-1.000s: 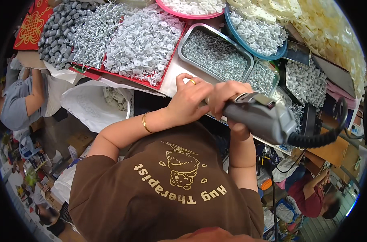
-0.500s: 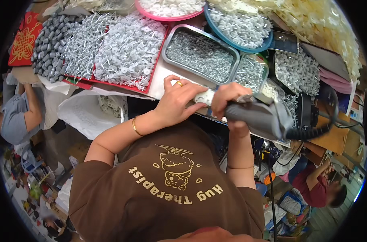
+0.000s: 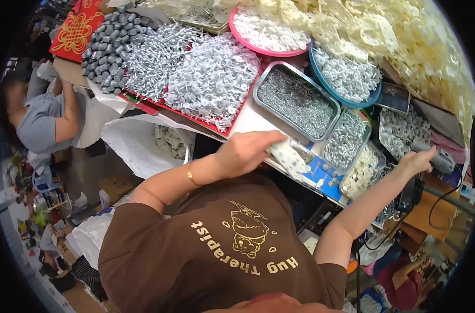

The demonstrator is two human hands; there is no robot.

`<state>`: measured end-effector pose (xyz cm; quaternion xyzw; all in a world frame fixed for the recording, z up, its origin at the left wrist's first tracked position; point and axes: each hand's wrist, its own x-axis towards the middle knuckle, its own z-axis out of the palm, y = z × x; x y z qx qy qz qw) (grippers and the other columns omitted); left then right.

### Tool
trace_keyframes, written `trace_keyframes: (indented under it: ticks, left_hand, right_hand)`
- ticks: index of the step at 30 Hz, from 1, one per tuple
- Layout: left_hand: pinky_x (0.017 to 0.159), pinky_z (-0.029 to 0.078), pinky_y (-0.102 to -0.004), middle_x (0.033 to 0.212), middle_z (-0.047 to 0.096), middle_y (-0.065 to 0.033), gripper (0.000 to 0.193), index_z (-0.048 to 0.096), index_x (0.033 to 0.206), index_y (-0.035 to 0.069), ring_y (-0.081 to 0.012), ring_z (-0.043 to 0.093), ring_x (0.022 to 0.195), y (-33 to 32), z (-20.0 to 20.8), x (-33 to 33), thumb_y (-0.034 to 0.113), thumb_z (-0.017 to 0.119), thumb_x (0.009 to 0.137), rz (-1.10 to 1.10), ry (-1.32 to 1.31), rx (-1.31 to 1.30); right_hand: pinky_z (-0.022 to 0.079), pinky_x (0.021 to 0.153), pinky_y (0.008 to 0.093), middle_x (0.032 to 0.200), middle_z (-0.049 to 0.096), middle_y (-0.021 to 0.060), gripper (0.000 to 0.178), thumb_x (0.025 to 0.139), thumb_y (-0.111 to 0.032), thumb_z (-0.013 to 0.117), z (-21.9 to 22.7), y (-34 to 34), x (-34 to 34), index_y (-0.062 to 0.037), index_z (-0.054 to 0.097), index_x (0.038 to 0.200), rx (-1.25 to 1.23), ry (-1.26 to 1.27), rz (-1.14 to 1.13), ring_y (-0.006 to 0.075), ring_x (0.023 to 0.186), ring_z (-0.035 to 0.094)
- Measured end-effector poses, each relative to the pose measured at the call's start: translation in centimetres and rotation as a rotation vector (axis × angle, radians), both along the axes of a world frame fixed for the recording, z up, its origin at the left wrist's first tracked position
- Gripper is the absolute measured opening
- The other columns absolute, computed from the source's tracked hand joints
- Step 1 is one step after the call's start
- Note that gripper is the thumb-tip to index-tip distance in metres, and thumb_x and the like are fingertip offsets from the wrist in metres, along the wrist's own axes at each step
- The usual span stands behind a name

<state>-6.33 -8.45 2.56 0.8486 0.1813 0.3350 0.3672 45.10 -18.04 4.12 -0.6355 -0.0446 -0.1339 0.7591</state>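
My left hand grips a white plastic part with holes over the table's front edge. Its fingers are closed around the part's upper left end. Far off to the right, my right hand is closed on a grey electric screwdriver, beside a dark box of white-headed pieces. A black cord hangs from the tool. Between my hands lie a clear tub of screws and a clear tub of small cream pieces.
Behind the tubs stand a metal tray of tiny screws, a pink basin and a blue basin. Red trays hold fasteners at left. Cream plastic parts heap at far right. A white sack hangs below the table edge.
My right hand has carried the electric screwdriver away from the white part, far to the right. My left hand still holds the part, now tilted and more exposed. The whole view has shifted.
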Motion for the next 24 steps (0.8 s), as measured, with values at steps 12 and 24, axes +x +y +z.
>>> trace_keyframes:
  ticks: [12,24]
  left_hand:
    - [0.079,0.053,-0.0356,0.1,0.073,-0.0152,0.028,0.066,0.116,-0.002,-0.0259,0.07,0.086,11.8,5.1,-20.8,0.001,0.067,0.089,0.237,0.846,-0.52]
    - [0.106,0.033,-0.0543,0.139,0.054,-0.0087,0.046,0.066,0.125,0.024,-0.0287,0.045,0.135,32.2,-0.2,-5.4,0.002,0.062,0.084,0.916,0.778,0.919]
  right_hand:
    - [0.053,0.088,0.043,0.115,0.066,0.0134,0.035,0.095,-0.026,0.067,-1.9,-10.8,-3.2,-0.0005,0.064,0.119,-1.065,0.283,0.565,0.0295,0.107,0.065]
    - [0.053,0.076,0.0439,0.095,0.073,0.0102,0.021,0.086,-0.022,0.072,-4.2,-12.6,-10.6,-0.0128,0.074,0.104,-1.639,-0.149,0.148,0.032,0.087,0.07]
